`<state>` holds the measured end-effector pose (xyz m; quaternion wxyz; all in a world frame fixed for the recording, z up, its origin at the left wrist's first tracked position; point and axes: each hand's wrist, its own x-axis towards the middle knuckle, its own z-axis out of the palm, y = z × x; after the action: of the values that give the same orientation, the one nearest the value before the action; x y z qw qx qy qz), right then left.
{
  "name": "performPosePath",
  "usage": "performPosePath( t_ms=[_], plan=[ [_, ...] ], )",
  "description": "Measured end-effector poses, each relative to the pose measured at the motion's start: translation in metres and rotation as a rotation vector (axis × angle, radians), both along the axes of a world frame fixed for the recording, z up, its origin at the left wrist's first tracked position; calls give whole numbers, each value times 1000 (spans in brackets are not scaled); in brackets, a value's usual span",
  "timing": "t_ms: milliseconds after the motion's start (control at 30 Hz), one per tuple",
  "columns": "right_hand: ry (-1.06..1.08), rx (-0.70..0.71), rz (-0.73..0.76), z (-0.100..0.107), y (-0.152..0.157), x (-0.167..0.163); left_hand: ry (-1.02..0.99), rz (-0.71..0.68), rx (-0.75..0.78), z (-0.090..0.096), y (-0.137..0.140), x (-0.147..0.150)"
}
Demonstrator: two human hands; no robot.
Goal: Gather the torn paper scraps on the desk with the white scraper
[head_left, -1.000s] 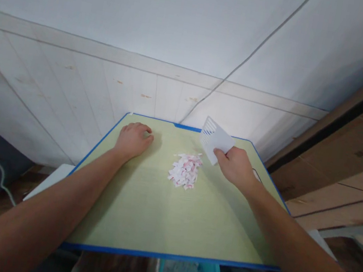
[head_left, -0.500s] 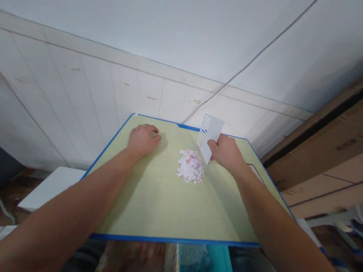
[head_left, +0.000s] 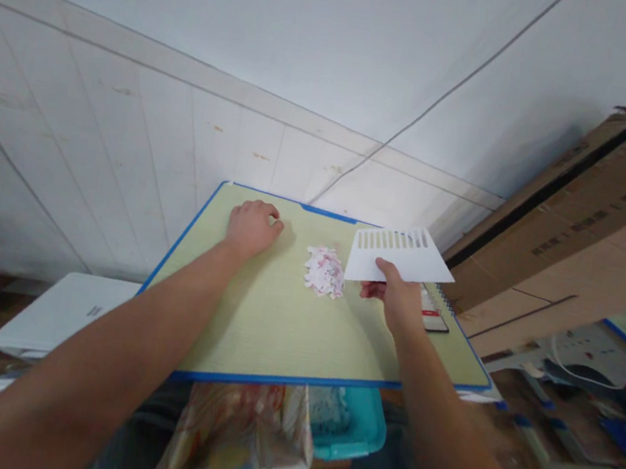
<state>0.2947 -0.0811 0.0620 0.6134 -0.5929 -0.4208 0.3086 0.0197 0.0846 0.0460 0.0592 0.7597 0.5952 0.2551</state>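
Note:
My right hand (head_left: 399, 293) grips a white card (head_left: 398, 261) with a row of slots along its far edge, thumb on top and fingers beneath. The card is held nearly flat above the right part of a yellow-green tabletop (head_left: 273, 332) with blue edging. Just left of the card lies a small pile of white and pink paper scraps (head_left: 324, 272). My left hand (head_left: 254, 226) rests on the far left of the tabletop, fingers curled in loosely, apart from the pile. Nothing shows in it.
Partly behind my right hand lies a flat dark-edged item with a red strip (head_left: 432, 315). Below the near edge are a teal bin (head_left: 370, 428) and a lined container (head_left: 250, 464). Tall cardboard boxes (head_left: 584, 224) stand to the right; a white wall (head_left: 234, 133) is behind.
The card has turned from upright to nearly flat and moved right, away from the scraps. My left hand stays at the far left. The view has shifted and tilted.

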Motion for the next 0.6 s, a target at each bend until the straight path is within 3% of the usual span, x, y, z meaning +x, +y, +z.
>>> performPosePath(
  t_ms=[133, 433, 600],
  plan=[
    [-116, -59, 63, -15, -15, 3, 43, -47, 12, -1, -7, 10],
    [-534, -63, 417, -8, -3, 17, 76, -92, 47, -13, 0, 18],
    [-523, -45, 524, -3, -4, 13, 77, -124, 46, -18, 2, 20]
  ],
)
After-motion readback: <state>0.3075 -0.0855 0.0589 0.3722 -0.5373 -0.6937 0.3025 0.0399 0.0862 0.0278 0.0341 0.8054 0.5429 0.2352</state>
